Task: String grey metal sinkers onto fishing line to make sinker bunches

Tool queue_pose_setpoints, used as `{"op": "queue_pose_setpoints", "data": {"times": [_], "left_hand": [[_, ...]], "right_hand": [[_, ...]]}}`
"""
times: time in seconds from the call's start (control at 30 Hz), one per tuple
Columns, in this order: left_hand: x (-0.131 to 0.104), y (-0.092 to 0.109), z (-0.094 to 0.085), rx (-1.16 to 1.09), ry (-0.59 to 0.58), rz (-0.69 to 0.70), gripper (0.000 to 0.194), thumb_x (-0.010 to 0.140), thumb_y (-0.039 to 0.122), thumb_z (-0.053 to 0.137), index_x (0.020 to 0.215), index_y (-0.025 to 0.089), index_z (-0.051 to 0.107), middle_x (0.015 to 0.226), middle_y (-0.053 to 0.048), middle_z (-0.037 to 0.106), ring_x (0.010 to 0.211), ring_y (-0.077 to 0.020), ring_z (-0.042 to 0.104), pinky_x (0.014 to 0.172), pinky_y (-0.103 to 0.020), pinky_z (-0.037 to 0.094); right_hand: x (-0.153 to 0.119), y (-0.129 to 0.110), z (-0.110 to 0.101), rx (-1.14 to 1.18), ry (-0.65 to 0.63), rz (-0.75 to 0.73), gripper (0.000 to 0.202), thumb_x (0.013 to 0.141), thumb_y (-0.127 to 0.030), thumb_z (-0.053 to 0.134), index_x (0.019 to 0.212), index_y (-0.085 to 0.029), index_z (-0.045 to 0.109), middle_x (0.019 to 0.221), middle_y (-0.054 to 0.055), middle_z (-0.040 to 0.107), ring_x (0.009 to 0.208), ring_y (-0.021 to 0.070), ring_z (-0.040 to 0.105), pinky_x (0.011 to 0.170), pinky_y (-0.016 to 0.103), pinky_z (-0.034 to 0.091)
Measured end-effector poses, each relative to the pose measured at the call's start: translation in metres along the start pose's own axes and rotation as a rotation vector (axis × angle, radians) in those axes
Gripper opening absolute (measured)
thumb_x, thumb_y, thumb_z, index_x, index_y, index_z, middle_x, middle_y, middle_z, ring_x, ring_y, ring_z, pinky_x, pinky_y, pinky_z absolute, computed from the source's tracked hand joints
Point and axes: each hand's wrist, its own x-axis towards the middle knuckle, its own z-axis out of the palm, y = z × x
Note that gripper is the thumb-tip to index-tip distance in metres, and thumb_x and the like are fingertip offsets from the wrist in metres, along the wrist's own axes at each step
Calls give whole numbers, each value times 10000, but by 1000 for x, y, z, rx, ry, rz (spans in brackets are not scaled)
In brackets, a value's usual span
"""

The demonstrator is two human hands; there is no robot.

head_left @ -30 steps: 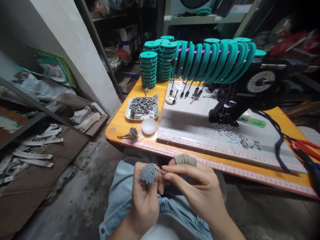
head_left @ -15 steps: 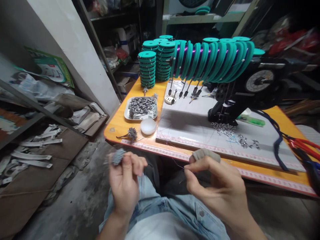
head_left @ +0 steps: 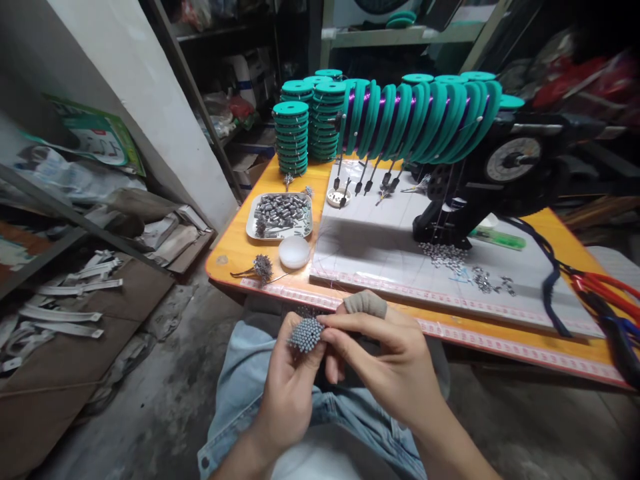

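Observation:
A round bundle of grey rods (head_left: 306, 335) with beaded tips is held between the thumb and fingers of my left hand (head_left: 289, 383). My right hand (head_left: 387, 353) meets it from the right, thumb and forefinger pinched together at the bundle's right edge; what they pinch is too small to make out. A grey cloth finger cover (head_left: 366, 303) sits on one finger of my right hand. Both hands are over my lap, in front of the table edge (head_left: 440, 330).
On the table stand a tray of small metal parts (head_left: 283, 215), a white round lid (head_left: 295, 253), a spiky cluster (head_left: 263, 268), stacked green spools (head_left: 291, 137), a black machine (head_left: 445, 220), silver beads (head_left: 443, 256) and red-handled pliers (head_left: 605, 287).
My hands have come together from apart. The left moved right with the bundle, whose beaded end now faces the camera; the right moved left to its edge.

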Motion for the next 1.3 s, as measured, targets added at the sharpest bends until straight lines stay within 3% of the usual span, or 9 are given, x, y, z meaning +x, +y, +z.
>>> {"op": "queue_pose_setpoints", "data": {"times": [0.13,0.27,0.4,0.83,1.1,1.3], "left_hand": [[-1,-5,-1,48,37,1,227,947,364,653,827,200,552,631,45,535,588,-103,507,605,-236,446],[0,-2,4,-7,135,55,298,950,399,642,763,199,524,571,61,469,555,-96,468,569,-229,415],[1,10,7,-48,79,87,357,994,344,578,685,197,475,550,61,416,541,-96,429,639,-265,428],[-2,16,5,-36,56,15,454,995,359,563,587,187,463,536,42,385,535,-108,396,627,-287,374],[-3,14,4,-77,46,-9,429,982,356,592,613,184,457,537,53,379,534,-92,399,615,-261,394],[-7,1,1,-121,55,-54,201,976,349,618,849,201,569,569,74,449,520,-65,394,551,-194,383]], "right_hand": [[-1,-3,1,65,-57,55,98,925,-124,657,923,-162,747,681,13,666,489,119,659,472,232,561],[-1,-6,0,-123,8,-93,117,904,-100,681,910,-188,759,689,10,706,638,138,669,631,270,558],[-4,-3,-4,-270,78,-183,113,874,-87,705,892,-184,759,791,19,697,746,136,632,670,263,515],[-9,-2,-10,-351,9,-215,139,896,-85,672,953,-199,727,829,28,649,786,169,594,712,320,488],[-9,-4,-11,-338,-35,-250,168,906,-70,666,985,-207,724,847,19,649,809,155,592,753,314,498],[-6,3,-10,-274,-40,-244,210,910,-80,684,1048,-222,754,852,30,655,801,170,606,684,314,520]]}}
